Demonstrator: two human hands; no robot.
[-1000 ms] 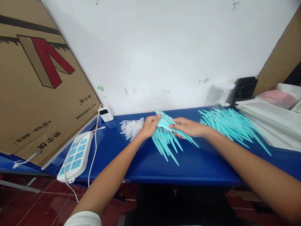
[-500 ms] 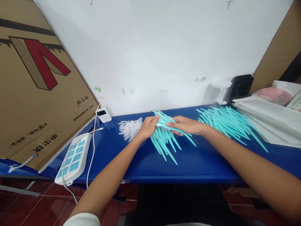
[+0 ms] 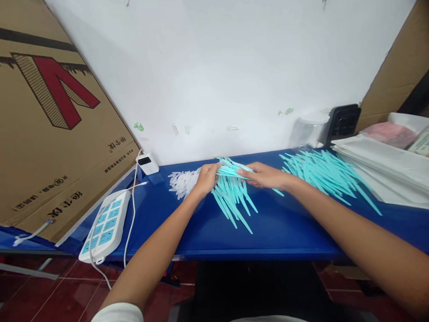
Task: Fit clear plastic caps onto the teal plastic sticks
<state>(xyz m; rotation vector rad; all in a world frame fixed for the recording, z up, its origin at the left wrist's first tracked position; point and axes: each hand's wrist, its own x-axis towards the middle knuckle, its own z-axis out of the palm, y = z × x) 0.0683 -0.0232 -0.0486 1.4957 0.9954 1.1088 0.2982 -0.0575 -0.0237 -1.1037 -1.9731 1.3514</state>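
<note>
My left hand and my right hand meet over a heap of thin turquoise plastic sticks on the blue table. Both hands pinch the ends of one turquoise stick held just above the heap. A pile of small clear plastic pieces lies right beside my left hand. A second, larger heap of turquoise sticks spreads out to the right of my right wrist.
A white and blue power strip with a cable lies at the table's left end, a small white charger behind it. A cardboard box leans at left. Stacked clear bags, a black device and a clear container stand at right.
Both hands drew slightly up and closer together over the middle heap, lifting the pinched stick. The camera view shifted a little.
</note>
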